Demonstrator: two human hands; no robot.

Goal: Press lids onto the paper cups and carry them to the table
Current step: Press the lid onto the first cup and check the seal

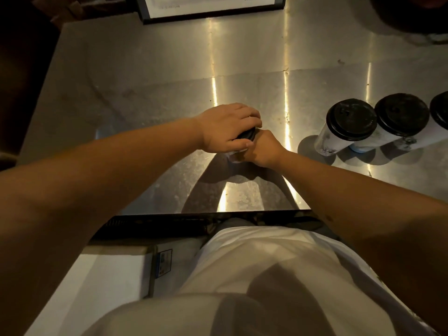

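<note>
A white paper cup (234, 156) stands on the steel counter (150, 76) in front of me, mostly hidden by my hands. My left hand (225, 128) lies flat on top of its black lid (247, 135), fingers curled over the rim. My right hand (263, 149) is wrapped around the cup's side just below the lid. To the right stand three white cups with black lids on: one (346, 127), a second (397, 117), and a third (440, 111) cut by the frame's edge.
A black-framed white sheet (208, 8) lies at the counter's far edge. A dark round object (412, 13) sits at the far right corner. The counter's near edge (218, 212) runs just before my body; a white box (109, 275) sits below left.
</note>
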